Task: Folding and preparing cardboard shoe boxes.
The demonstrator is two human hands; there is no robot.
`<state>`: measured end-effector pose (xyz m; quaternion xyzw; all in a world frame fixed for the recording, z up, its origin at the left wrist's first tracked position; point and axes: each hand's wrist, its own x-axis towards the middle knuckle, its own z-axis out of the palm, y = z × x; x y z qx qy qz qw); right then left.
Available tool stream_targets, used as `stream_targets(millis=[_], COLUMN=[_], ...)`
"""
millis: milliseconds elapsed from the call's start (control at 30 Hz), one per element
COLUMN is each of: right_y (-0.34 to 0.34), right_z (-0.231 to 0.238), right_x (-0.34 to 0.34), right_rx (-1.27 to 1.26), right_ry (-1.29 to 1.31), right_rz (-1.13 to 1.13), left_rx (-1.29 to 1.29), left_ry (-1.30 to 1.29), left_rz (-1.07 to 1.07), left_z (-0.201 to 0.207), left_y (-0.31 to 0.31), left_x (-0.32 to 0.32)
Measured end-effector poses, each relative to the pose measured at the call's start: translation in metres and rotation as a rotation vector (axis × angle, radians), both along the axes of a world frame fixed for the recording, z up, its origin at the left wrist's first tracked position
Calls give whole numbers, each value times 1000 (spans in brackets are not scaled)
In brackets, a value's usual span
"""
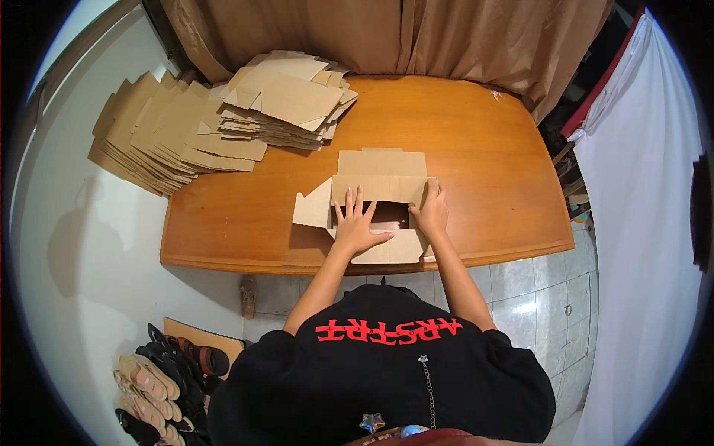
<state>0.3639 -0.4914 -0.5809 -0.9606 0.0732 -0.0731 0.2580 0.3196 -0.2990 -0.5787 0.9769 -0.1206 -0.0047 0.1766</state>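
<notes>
A brown cardboard box point(381, 185) stands near the front edge of the wooden table, its top uncovered and its inside dark. Flaps spread out at its back, left side and front. Across the left part of the opening lies my left hand point(358, 229), fingers spread, fingertips touching the back panel and thumb pointing right. My right hand point(432, 213) grips the right end of the box, thumb at the opening and fingers bent around the outer side. The bottom of the box is partly hidden by my hands.
Flat cardboard pieces lie in a fanned stack point(163, 134) and a taller pile point(286, 97) at the table's back left. Brown curtains point(335, 37) hang behind the table point(476, 149). Several sandals point(152, 386) sit on the floor at lower left. A white cloth point(639, 186) hangs at right.
</notes>
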Motion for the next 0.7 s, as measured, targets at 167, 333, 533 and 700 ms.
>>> stream_targets(millis=[167,333,533,700], right_y=[3,9,10,7], right_z=[-1,12,12,2], right_x=[3,4,5,5], right_rx=[-82,-112,-119,-59], right_ry=[19,104,54,-31], right_rz=[-35,-66,-69,-39], left_rx=[8,-58,-189,-405], left_ry=[5,7,-292,-480], left_rz=[-7,4,214,578], left_z=[2,5,20,-3], left_y=[-1,3,41,89], left_x=[3,2,-8,-8])
